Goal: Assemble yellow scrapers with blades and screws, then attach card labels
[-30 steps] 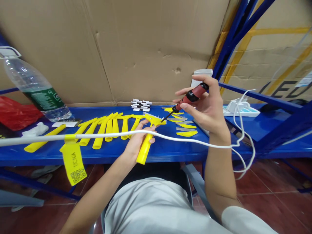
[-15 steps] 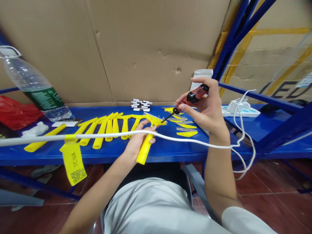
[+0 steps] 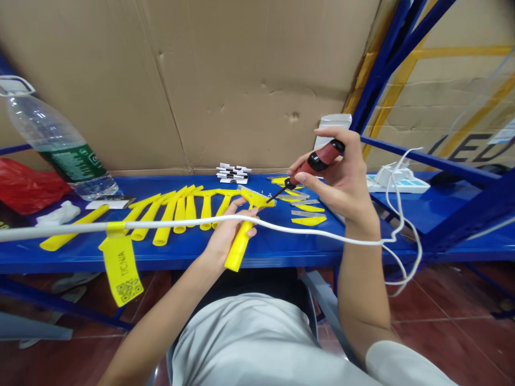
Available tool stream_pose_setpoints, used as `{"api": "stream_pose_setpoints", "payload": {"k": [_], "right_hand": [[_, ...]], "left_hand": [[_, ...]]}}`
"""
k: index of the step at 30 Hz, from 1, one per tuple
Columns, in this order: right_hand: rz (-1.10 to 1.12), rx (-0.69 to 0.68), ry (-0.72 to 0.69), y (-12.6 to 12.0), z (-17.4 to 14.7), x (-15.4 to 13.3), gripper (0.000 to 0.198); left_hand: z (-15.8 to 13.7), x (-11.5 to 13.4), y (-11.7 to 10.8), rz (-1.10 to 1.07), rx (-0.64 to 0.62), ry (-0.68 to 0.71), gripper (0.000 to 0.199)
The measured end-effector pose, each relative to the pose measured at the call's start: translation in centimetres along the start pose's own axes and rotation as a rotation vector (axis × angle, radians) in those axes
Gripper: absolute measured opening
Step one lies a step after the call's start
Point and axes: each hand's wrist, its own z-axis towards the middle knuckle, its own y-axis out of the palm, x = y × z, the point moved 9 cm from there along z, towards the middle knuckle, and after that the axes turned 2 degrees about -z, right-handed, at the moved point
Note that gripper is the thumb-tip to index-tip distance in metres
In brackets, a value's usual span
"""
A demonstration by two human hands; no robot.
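My left hand point(image 3: 228, 231) is closed round a yellow scraper point(image 3: 240, 244), whose wide head with a clear blade edge tilts up to the right. In my right hand point(image 3: 341, 179) is a red and black screwdriver point(image 3: 317, 162), gripped by its handle with the fingers wrapped over it. Its dark shaft slants down to the left, and the tip meets the right side of the scraper head. Behind my left hand, several yellow scraper handles point(image 3: 164, 220) lie in a row. Right of the scraper head lie loose yellow blade pieces point(image 3: 309, 220) with clear strips.
A white cable point(image 3: 322, 234) with a yellow tag point(image 3: 123, 273) crosses in front of the blue table point(image 3: 277, 252). A big water bottle point(image 3: 66, 150) and a red bag point(image 3: 30, 185) stand left. Small white stacked parts point(image 3: 232, 173) sit at the back; a white power strip point(image 3: 396, 179) lies right.
The screwdriver handle has turned slightly within my right hand's fingers. Its tip stays at the scraper head, and my left hand is nearly still.
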Motion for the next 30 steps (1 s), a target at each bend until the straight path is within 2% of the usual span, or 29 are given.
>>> {"api": "stream_pose_setpoints", "payload": {"k": [4, 10, 13, 18, 25, 30], "right_hand": [[-0.024, 0.015, -0.027, -0.2, 0.1, -0.1, 0.066], [0.069, -0.044, 0.01, 0.4, -0.2, -0.5, 0.081], [0.017, -0.006, 0.034, 0.1, -0.2, -0.1, 0.078], [-0.079, 0.025, -0.028, -0.5, 0.0, 0.2, 0.078], [-0.014, -0.038, 0.041, 0.1, -0.1, 0.1, 0.083], [-0.074, 0.018, 0.009, -0.4, 0.0, 0.4, 0.081]], "left_hand": [[0.0, 0.0, 0.0, 0.01, -0.004, 0.004, 0.053], [0.0, 0.0, -0.1, -0.011, 0.009, 0.0, 0.054], [0.1, 0.1, -0.1, -0.007, 0.011, 0.002, 0.053], [0.1, 0.0, -0.1, -0.011, 0.01, -0.009, 0.051], [0.1, 0.0, -0.1, -0.005, 0.003, 0.005, 0.05], [0.2, 0.0, -0.1, -0.012, 0.01, -0.01, 0.048]]}}
